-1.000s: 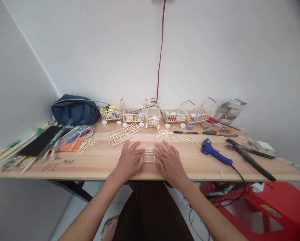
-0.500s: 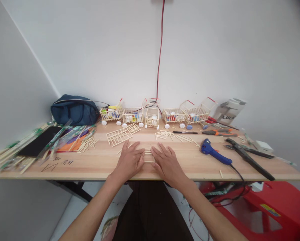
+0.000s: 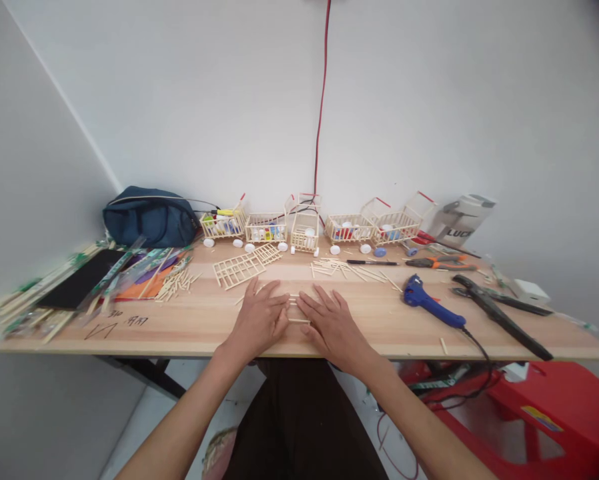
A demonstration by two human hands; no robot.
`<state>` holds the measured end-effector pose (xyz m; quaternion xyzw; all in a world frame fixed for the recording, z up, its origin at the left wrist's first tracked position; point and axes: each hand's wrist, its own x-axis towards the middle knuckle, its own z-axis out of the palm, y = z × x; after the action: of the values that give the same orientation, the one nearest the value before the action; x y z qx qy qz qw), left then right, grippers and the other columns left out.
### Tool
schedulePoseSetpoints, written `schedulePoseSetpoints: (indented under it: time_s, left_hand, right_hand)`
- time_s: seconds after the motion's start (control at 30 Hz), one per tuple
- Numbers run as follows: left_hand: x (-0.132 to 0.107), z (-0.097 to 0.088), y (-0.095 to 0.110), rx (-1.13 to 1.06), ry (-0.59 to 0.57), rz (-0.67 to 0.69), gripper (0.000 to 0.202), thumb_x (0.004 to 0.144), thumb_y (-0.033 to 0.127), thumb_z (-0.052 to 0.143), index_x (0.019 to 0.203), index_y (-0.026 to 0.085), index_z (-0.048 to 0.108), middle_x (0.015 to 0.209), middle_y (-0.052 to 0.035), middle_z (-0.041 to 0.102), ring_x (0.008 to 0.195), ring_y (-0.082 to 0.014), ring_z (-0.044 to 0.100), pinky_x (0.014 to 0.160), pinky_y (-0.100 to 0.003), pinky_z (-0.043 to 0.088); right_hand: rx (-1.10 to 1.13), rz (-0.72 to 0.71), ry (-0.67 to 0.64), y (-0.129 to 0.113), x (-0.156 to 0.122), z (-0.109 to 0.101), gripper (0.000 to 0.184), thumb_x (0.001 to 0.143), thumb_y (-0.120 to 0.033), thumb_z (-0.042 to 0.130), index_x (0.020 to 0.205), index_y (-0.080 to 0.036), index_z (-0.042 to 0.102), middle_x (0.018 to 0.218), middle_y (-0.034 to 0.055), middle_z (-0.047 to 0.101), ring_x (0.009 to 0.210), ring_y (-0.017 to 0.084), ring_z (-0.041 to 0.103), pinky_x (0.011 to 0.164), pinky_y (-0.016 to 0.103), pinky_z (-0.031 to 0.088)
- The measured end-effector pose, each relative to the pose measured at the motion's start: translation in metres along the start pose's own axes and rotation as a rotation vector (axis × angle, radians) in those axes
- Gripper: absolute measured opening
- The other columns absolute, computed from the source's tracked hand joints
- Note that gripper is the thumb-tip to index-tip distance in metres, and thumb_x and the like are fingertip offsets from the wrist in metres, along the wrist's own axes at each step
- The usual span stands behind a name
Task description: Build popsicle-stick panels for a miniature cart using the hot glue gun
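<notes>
Between my hands, short wooden sticks (image 3: 298,321) lie crosswise on the tabletop, their ends covered by my fingers. My left hand (image 3: 260,319) rests over the left ends, fingers stretched forward and thumb tucked in. Over the right ends lies my right hand (image 3: 333,328), flat with its fingers spread. How the sticks join under my hands is hidden. Just beyond my left hand are lattice panels of glued sticks (image 3: 238,270). A loose pile of cut sticks (image 3: 329,267) lies beyond my right hand.
Several miniature stick carts (image 3: 304,233) line the wall. To the right lie a blue glue gun (image 3: 432,303) with its cord, pliers (image 3: 442,262) and a black-handled cutting tool (image 3: 502,317). A blue bag (image 3: 149,217) and packaged sticks (image 3: 94,280) occupy the left. A red stool (image 3: 564,413) stands below.
My right hand has slid slightly left, narrowing the gap between my hands and covering more of the sticks. My left hand stays nearly in place.
</notes>
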<state>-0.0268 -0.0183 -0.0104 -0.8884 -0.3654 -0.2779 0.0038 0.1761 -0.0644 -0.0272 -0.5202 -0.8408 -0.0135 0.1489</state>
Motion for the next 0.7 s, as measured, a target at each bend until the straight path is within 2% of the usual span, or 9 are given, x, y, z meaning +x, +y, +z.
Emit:
schedulePoseSetpoints:
  time_s: [0.2, 0.7]
  left_hand:
    - [0.0013, -0.0009, 0.0013, 0.005, 0.000, 0.013, 0.031, 0.088, 0.015, 0.046, 0.103, 0.019, 0.073, 0.107, -0.0023, 0.075, 0.123, -0.0307, 0.056, 0.114, -0.063, 0.022]
    - [0.0006, -0.0005, 0.0008, -0.022, 0.002, -0.001, 0.030, 0.089, 0.016, 0.047, 0.102, 0.020, 0.073, 0.107, -0.0025, 0.075, 0.123, -0.0300, 0.056, 0.114, -0.062, 0.023]
  right_hand:
    - [-0.008, -0.039, -0.022, -0.0005, 0.0001, -0.0022, 0.054, 0.100, -0.044, 0.033, 0.149, -0.023, 0.038, 0.156, 0.0031, 0.035, 0.149, 0.031, 0.017, 0.116, 0.060, 0.018]
    - [0.004, 0.006, 0.006, 0.0001, -0.0004, -0.0004, 0.052, 0.101, -0.042, 0.032, 0.145, -0.019, 0.045, 0.152, 0.0055, 0.043, 0.148, 0.030, 0.020, 0.116, 0.058, 0.018]
